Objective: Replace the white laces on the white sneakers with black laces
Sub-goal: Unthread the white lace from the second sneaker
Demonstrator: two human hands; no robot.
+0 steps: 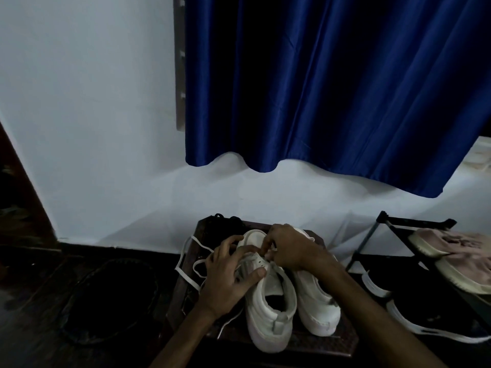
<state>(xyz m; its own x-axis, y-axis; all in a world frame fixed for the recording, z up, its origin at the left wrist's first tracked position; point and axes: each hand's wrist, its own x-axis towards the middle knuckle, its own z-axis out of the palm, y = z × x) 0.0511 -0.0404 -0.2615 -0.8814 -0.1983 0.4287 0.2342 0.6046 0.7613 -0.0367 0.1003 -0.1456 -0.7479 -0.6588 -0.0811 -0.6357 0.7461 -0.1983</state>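
Note:
Two white sneakers stand side by side on a dark wooden stool (313,343), heels toward me. My left hand (228,272) grips the left sneaker (268,309) across its eyelet area, thumb over the tongue. My right hand (287,248) pinches something small at the same shoe's upper eyelets; what it holds is hidden by the fingers. The right sneaker (316,306) lies partly under my right wrist. A loose white lace (186,264) trails off the stool's left side. Black laces (225,224) lie in a heap at the stool's far left corner.
A dark round mat (111,298) lies on the floor to the left. At the right a black shoe rack (414,224) holds pinkish sneakers (462,258) and black-and-white shoes (425,317) below. A blue curtain (332,88) hangs over the white wall behind.

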